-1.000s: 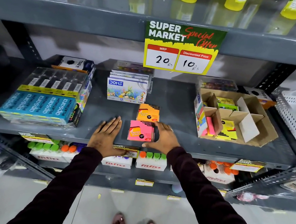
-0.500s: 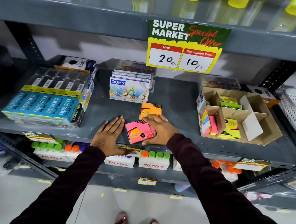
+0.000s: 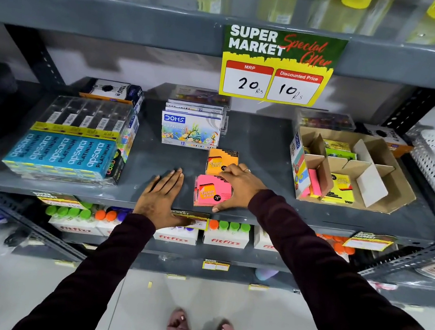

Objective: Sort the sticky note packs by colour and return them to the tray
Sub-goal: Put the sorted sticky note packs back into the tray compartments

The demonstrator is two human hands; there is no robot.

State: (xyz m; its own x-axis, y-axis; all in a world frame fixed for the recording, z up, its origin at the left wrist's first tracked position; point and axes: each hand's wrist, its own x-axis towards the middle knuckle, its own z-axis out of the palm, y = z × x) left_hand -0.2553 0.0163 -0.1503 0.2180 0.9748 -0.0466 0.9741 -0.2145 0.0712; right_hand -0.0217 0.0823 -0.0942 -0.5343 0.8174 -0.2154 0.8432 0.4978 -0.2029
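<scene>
My right hand (image 3: 238,187) has settled back over the pink sticky note pack (image 3: 211,191), which half a second ago I had tipped up on one edge; now the stack lies flat again on the grey shelf (image 3: 267,154), near its front edge and squared up. My thumb presses its near right corner and my fingertips curl over its far edge, so I am gripping the pink pack, though lightly, not lifting it. My left hand (image 3: 162,196) lies flat and released on the shelf just beside the pack, palm down, holding nothing, as it did a second ago.

I judge the tidying of the pink stack to be done, and carrying it to the cardboard tray (image 3: 389,193) to be what comes next. That tray sits well apart to the right, with pink notes (image 3: 313,181) already standing in its front left compartment and yellow packs (image 3: 342,186) in the next one.

The pink pack is nearly square, so no long axis is plain; its printed label reads upside down to me, top edge toward my body. The orange sticky note pack (image 3: 221,161) lies just behind it, touching or nearly so, label turned the same way.
</scene>
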